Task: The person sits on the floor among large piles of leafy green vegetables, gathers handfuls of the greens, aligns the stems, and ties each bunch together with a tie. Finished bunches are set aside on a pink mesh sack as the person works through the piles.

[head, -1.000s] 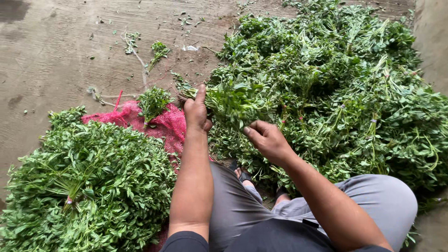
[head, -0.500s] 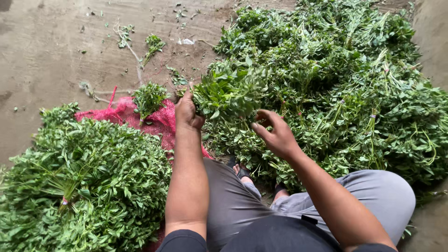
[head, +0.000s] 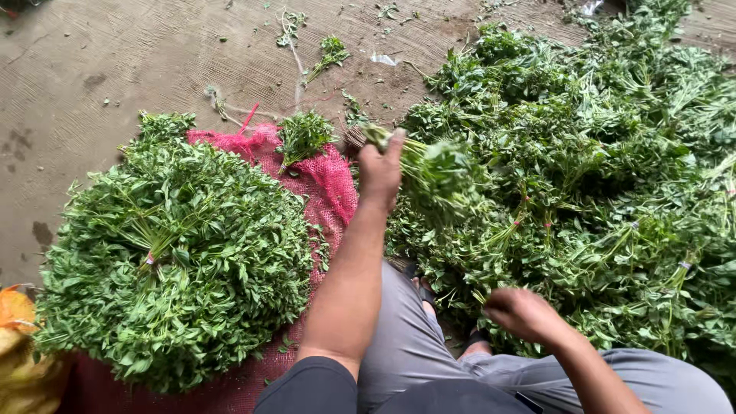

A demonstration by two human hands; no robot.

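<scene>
My left hand [head: 379, 170] is raised and closed around a bunch of green leafy stems [head: 437, 170], its cut stem ends pointing left and its leaves hanging right. My right hand [head: 521, 314] is low by my knee, fingers curled down into the big loose pile of greens [head: 606, 176] on the right; whether it holds stems cannot be told. On the left a heap of tied green bundles [head: 180, 245] lies on a pink mesh sack [head: 326, 180]. A small single bunch [head: 303, 136] sits on the sack's far edge.
The concrete floor [head: 123, 69] carries scattered stems and leaf scraps [head: 326, 52] at the far side. A yellow-orange bag [head: 17, 337] shows at the lower left edge. My grey-trousered legs [head: 414, 353] fill the bottom centre between the two heaps.
My left hand has lifted the bunch up out of the right pile and swung it toward the sack. My right hand has dropped lower, down to the pile near my knee.
</scene>
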